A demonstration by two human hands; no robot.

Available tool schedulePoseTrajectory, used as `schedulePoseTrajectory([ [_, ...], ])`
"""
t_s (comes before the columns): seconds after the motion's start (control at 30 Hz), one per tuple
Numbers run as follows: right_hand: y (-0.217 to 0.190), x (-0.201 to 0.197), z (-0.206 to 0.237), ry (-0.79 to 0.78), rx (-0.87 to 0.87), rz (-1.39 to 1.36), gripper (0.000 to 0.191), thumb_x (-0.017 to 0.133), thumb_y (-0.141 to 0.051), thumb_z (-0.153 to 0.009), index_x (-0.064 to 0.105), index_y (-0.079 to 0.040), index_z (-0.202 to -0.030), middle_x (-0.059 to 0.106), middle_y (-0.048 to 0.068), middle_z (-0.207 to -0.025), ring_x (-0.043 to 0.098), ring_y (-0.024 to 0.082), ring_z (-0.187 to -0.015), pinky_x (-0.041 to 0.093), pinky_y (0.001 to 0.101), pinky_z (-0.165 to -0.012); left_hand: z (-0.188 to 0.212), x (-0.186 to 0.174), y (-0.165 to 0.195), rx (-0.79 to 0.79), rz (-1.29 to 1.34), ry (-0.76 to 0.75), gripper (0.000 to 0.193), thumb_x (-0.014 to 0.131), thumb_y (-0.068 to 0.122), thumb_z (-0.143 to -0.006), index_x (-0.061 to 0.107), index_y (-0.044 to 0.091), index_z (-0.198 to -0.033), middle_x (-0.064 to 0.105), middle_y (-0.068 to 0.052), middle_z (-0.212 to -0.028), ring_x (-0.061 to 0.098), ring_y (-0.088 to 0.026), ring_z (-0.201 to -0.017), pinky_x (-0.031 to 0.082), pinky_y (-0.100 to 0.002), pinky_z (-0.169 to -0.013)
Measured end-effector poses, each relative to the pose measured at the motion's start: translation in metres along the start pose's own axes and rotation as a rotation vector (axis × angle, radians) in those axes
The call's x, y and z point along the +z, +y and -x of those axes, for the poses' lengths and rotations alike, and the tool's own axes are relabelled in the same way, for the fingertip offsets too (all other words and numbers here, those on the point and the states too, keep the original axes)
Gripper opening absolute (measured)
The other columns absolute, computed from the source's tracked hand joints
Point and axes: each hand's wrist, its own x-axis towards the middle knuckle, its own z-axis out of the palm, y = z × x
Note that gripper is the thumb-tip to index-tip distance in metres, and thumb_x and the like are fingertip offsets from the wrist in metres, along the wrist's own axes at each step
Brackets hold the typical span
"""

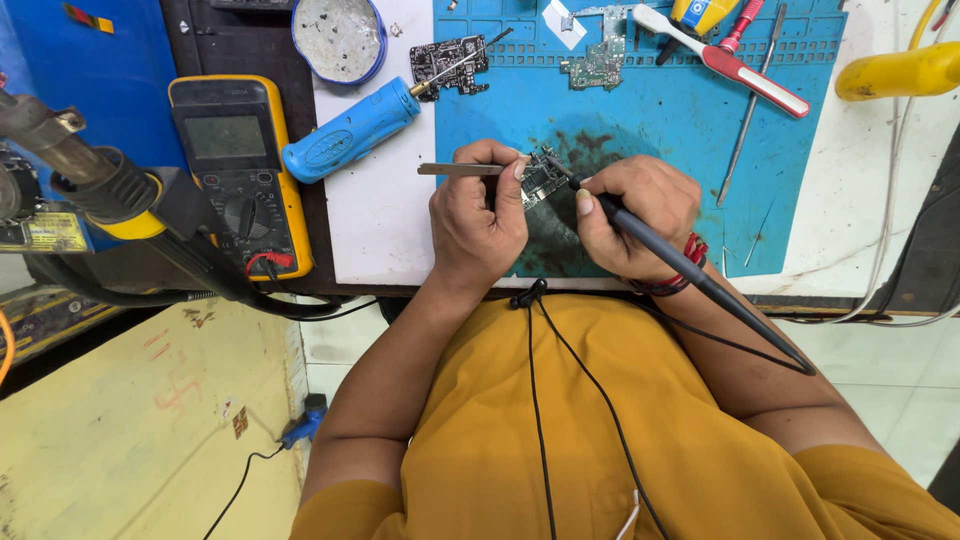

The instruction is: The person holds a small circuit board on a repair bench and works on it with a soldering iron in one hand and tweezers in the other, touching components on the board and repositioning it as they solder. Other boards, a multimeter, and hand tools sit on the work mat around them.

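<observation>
My left hand (478, 215) grips metal tweezers (455, 169) that stick out to the left, and it steadies a small circuit board (541, 178) on the blue work mat (660, 130). My right hand (635, 215) holds a black soldering iron (690, 270) like a pen. Its tip touches the top of the board. The iron's black cord trails back to the right over my forearm.
A yellow multimeter (238, 165) lies at the left, with a hot-air gun nozzle (90, 170) in front of it. A blue-handled tool (350, 130), a round tin (340, 38), two more circuit boards (448, 62) and screwdrivers (740, 70) lie at the back.
</observation>
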Motion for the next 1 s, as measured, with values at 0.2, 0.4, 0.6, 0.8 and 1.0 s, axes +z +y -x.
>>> schedulePoseTrajectory([
  [0.2, -0.0007, 0.0007, -0.0001, 0.0, 0.003, 0.007, 0.011, 0.075, -0.002, -0.092, 0.064, -0.003, -0.094, 0.067, 0.011, -0.082, 0.063, 0.028, -0.067, 0.048, 0.0362, -0.062, -0.0006, -0.0005, 0.0003, 0.007, 0.008, 0.001, 0.013, 0.066, 0.008, -0.106, 0.056, 0.003, -0.113, 0.07, -0.006, -0.086, 0.07, -0.014, -0.071, 0.055, -0.028, -0.064],
  [0.4, 0.0, -0.0002, -0.0005, -0.001, 0.001, -0.011, 0.011, 0.075, -0.002, -0.092, 0.064, -0.003, -0.095, 0.067, 0.011, -0.082, 0.064, 0.028, -0.068, 0.048, 0.0363, -0.063, -0.0004, -0.0001, 0.0007, 0.009, -0.002, 0.005, 0.013, 0.066, 0.008, -0.106, 0.056, 0.003, -0.112, 0.07, -0.007, -0.086, 0.07, -0.014, -0.07, 0.055, -0.028, -0.063],
  [0.6, -0.0009, 0.0004, -0.0004, -0.002, 0.002, -0.005, 0.011, 0.074, -0.002, -0.091, 0.064, -0.003, -0.094, 0.066, 0.011, -0.081, 0.063, 0.028, -0.068, 0.048, 0.0365, -0.062, -0.0001, -0.0008, 0.0005, 0.002, 0.007, 0.005, 0.013, 0.066, 0.009, -0.106, 0.056, 0.003, -0.113, 0.07, -0.007, -0.086, 0.07, -0.014, -0.071, 0.055, -0.028, -0.064],
  [0.8, -0.0004, -0.0003, -0.0009, 0.002, -0.001, -0.009, 0.011, 0.075, -0.002, -0.092, 0.064, -0.003, -0.094, 0.067, 0.011, -0.082, 0.063, 0.028, -0.067, 0.048, 0.0362, -0.062, -0.0001, -0.0004, 0.0009, -0.013, 0.005, -0.005, 0.013, 0.066, 0.009, -0.106, 0.056, 0.004, -0.113, 0.07, -0.006, -0.086, 0.07, -0.014, -0.071, 0.055, -0.028, -0.064],
  [1.0, -0.0009, 0.0007, -0.0005, 0.001, 0.004, -0.007, 0.011, 0.074, -0.003, -0.092, 0.064, -0.003, -0.094, 0.067, 0.011, -0.082, 0.064, 0.028, -0.068, 0.048, 0.0362, -0.062, -0.0004, -0.0012, 0.0016, -0.009, 0.006, -0.002, 0.012, 0.065, 0.008, -0.106, 0.056, 0.004, -0.113, 0.07, -0.006, -0.086, 0.071, -0.014, -0.072, 0.055, -0.028, -0.064],
])
